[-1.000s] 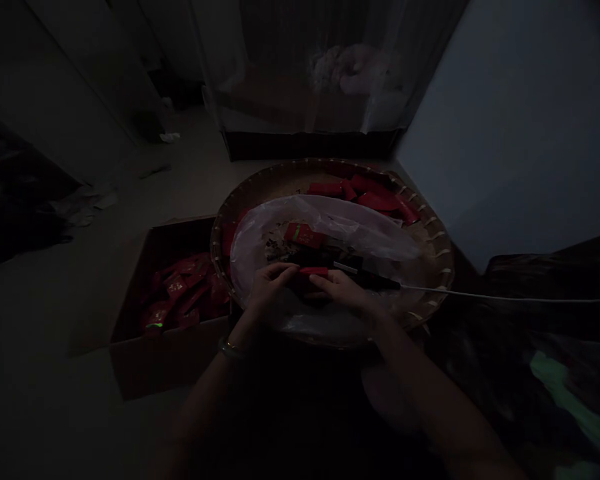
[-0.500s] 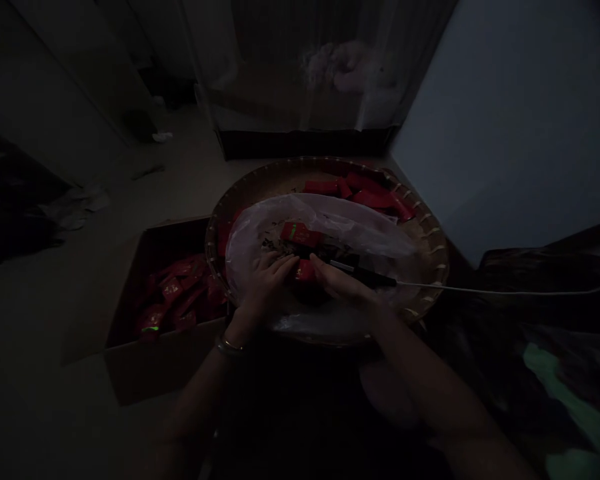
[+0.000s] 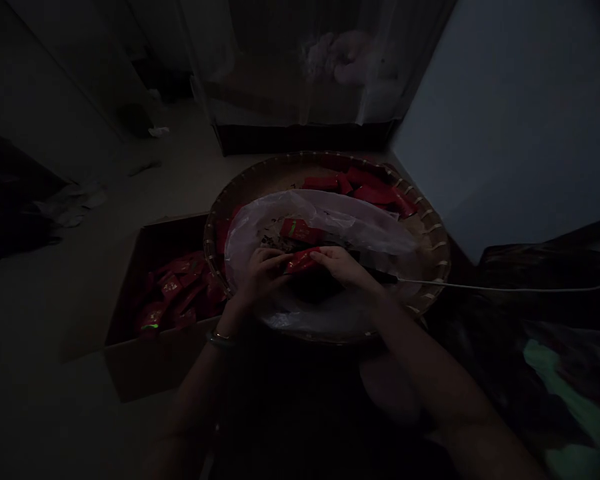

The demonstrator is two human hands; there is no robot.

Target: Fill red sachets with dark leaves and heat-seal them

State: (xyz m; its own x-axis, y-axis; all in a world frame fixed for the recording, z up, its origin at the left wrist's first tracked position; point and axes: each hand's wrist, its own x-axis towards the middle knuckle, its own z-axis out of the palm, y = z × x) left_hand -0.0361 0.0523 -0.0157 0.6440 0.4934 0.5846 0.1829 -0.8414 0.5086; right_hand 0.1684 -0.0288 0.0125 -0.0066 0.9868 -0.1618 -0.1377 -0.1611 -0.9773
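Between my two hands is a small red packet (image 3: 303, 261) with gold print. My left hand (image 3: 266, 272) pinches its left end, and my right hand (image 3: 341, 265) grips its right end with the thumb on top. Both hands are over a clear plastic bag (image 3: 243, 233) spread in a round woven bamboo tray (image 3: 437, 247). Just beyond my fingers another red packet (image 3: 303, 231) with a green mark lies among dark loose bits. A dark device (image 3: 383, 275) with a white cord is partly hidden behind my right hand.
More red packets (image 3: 375, 190) lie at the tray's far right. To the left stands an open cardboard box (image 3: 150, 367) holding several gold-printed red packets (image 3: 173, 287). The white cord (image 3: 470, 287) runs off right. A pale wall (image 3: 520, 127) rises at the right, and a plastic-covered cabinet (image 3: 300, 100) stands behind.
The red packet was held edge-on, then lay lower with my fingers spread over it. Now it is lifted and tilted, its printed face showing, with both hands closed on its ends.
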